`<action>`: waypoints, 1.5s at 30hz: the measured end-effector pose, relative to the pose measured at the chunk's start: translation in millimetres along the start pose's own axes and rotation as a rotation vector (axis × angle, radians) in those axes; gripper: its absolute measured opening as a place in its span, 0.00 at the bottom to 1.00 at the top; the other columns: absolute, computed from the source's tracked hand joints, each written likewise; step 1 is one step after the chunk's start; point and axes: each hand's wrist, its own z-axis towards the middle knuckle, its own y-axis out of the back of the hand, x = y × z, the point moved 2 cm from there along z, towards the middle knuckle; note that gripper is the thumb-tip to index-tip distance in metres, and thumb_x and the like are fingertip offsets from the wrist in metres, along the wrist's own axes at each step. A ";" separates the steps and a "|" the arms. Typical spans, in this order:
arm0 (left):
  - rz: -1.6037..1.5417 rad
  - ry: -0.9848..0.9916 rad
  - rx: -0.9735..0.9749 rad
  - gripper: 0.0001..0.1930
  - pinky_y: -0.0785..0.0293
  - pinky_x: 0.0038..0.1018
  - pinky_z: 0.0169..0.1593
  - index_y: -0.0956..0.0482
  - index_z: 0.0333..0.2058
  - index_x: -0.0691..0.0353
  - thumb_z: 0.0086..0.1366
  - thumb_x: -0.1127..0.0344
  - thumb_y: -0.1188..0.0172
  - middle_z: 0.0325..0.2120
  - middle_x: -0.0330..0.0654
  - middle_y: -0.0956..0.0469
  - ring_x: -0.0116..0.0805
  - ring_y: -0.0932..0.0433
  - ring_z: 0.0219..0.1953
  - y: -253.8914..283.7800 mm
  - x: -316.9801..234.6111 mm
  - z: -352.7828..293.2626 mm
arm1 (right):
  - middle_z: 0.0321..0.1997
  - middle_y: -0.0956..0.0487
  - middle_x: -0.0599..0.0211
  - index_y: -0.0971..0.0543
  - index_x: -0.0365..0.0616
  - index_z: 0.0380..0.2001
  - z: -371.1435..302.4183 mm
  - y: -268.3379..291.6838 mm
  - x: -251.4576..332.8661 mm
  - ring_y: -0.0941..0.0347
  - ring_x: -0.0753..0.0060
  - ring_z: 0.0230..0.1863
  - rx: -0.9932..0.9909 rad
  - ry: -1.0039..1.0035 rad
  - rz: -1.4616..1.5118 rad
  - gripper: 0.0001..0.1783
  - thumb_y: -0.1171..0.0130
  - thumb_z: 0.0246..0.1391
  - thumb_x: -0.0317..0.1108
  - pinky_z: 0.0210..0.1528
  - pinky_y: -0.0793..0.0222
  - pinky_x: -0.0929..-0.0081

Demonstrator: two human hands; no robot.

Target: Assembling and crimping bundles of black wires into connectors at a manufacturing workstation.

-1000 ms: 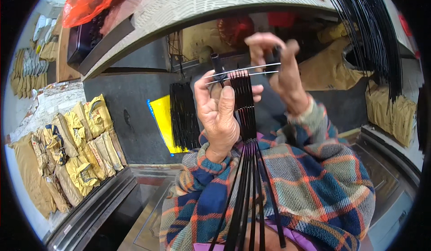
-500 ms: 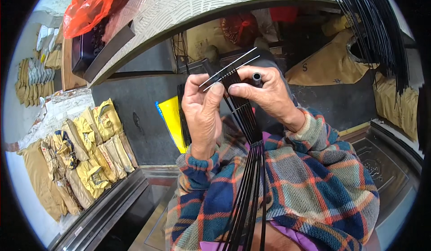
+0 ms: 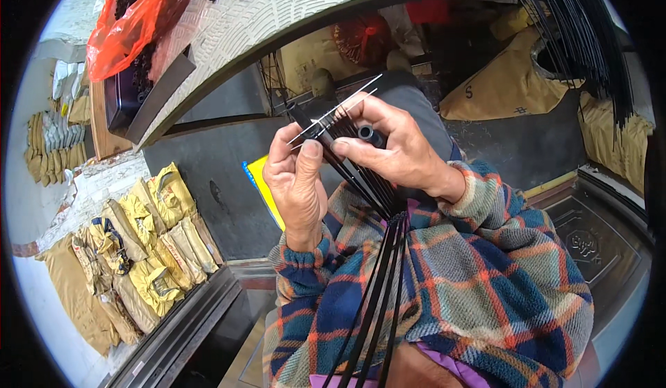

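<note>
While the left hand (image 3: 297, 183) pinches two thin metal pins (image 3: 333, 110) across a bundle of black rods (image 3: 371, 180) and the right hand (image 3: 402, 152) clasps a short black tube (image 3: 368, 133) against it, fingers curled tight — any slackening likely lets the rods splay or the pins slide out.

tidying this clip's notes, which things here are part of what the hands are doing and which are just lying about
In hand:
left hand gripping the bundle of black rods
right hand on the thin metal pins and a small black tube

Lying about:
orange plastic bag
yellow packets
brown sacks
hanging black rods
</note>
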 end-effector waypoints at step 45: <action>-0.545 0.091 0.009 0.13 0.28 0.24 0.47 0.27 0.43 0.69 0.58 0.78 0.47 0.39 0.47 0.24 0.31 0.24 0.41 -34.5 21.7 -9.6 | 0.28 0.25 0.76 0.27 0.40 0.41 64.9 36.9 104.4 0.34 0.91 0.23 0.252 0.059 -0.407 0.20 0.58 0.59 0.46 0.21 0.41 0.95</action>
